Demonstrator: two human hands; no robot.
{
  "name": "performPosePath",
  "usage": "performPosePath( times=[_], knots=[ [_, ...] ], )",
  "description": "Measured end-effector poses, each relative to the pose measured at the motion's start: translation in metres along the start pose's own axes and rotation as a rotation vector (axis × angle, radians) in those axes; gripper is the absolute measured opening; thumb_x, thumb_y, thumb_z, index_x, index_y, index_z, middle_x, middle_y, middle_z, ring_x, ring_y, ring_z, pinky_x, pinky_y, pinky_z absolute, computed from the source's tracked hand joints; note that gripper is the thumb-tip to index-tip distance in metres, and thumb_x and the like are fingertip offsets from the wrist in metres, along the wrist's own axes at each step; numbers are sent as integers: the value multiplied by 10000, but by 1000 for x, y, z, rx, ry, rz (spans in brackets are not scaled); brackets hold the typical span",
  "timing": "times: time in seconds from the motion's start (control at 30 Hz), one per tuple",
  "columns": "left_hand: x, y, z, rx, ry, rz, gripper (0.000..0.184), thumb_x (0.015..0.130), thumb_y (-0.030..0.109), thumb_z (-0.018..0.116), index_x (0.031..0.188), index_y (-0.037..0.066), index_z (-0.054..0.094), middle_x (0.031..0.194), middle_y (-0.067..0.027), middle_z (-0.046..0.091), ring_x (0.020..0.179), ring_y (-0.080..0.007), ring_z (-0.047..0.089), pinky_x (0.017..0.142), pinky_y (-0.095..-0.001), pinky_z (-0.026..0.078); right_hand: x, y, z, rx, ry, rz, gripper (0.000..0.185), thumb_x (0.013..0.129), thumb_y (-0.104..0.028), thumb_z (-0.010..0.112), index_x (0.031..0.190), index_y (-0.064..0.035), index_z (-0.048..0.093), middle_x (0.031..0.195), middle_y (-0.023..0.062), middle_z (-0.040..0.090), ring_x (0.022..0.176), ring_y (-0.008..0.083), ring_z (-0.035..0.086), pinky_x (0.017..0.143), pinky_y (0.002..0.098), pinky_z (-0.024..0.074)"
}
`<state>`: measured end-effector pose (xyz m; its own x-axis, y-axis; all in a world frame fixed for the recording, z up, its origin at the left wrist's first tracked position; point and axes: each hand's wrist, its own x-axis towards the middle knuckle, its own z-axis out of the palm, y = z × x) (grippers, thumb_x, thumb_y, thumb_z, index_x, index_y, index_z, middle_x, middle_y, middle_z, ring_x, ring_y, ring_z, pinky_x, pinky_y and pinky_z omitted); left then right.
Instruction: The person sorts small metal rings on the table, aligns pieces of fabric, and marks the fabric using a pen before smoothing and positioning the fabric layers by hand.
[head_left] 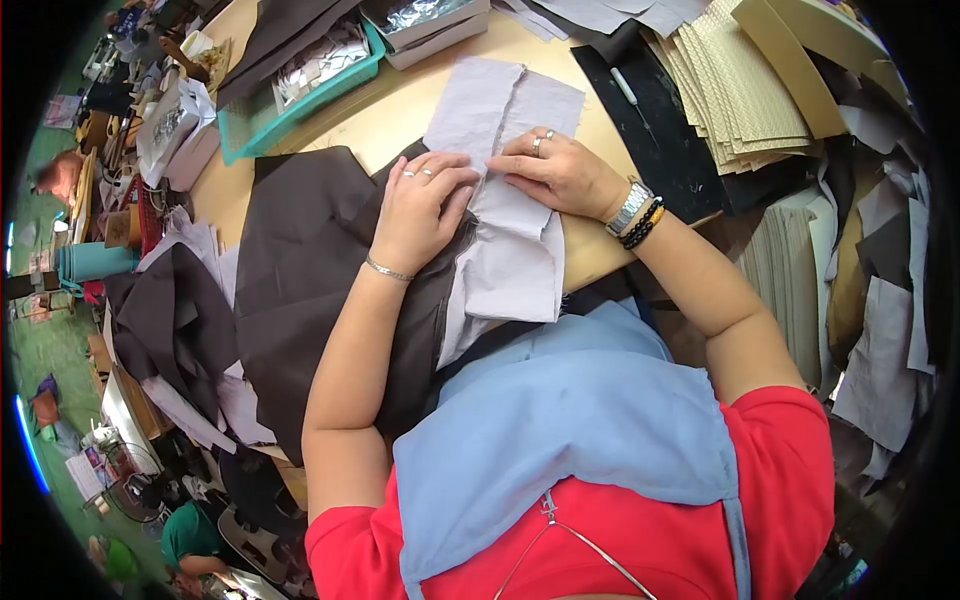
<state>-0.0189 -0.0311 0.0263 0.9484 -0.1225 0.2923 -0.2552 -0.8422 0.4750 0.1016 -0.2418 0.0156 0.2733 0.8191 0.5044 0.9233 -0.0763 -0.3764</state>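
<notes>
Pinching pale cloth (515, 265)
Left hand (425, 202) and right hand (562, 174) both grip its seam (503, 115); best kept flat and straight.

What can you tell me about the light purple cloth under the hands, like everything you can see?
The light purple cloth looks thin, woven and a bit wrinkly. A raised, seam-like line with rough edges runs along its upper part, and its lower part looks folded. It lies on the wooden table, close to the person, with dark cloth beside it. Fingertips of the left hand and right hand touch it near that line. I can't tell if it's one piece or several.
</notes>
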Motion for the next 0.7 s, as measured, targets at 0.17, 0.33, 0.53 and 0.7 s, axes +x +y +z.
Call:
performPosePath(
  times=[0.17, 0.33, 0.53, 0.7],
  knots=[
    [0, 1, 0, 5, 2, -5, 197, 884, 173, 628, 1074, 132, 660, 1191, -19, 641, 1188, -236, 549, 1057, -503, 332, 0, -3, 0, -30, 42, -18, 241, 842, -138, 702, 1075, -80, 686, 1013, 66, 679, 941, 238, 649, 836, 344, 539],
    [0, 0, 0, 10, -5, -2, 227, 884, 171, 627, 1109, 145, 650, 1195, -16, 638, 1191, -237, 547, 1062, -511, 318, -2, -2, 1, -45, 50, -16, 227, 840, -136, 704, 1057, -73, 690, 1005, 64, 686, 925, 234, 656, 825, 337, 544],
    [2, 3, 1, 63, -24, 8, 251, 895, 173, 617, 1145, 160, 638, 1228, -18, 617, 1200, -239, 538, 1058, -546, 315, -3, 1, 3, -34, 52, -10, 226, 822, -126, 725, 1041, -81, 694, 1002, 69, 684, 897, 244, 653, 788, 343, 546],
    [2, 3, 1, 66, -28, 14, 238, 903, 165, 603, 1140, 154, 624, 1247, -19, 602, 1216, -241, 524, 1056, -575, 309, 3, -3, 0, -95, -30, -6, 160, 849, -202, 689, 987, -123, 672, 1011, 37, 652, 929, 213, 630, 807, 346, 505]
  ],
)
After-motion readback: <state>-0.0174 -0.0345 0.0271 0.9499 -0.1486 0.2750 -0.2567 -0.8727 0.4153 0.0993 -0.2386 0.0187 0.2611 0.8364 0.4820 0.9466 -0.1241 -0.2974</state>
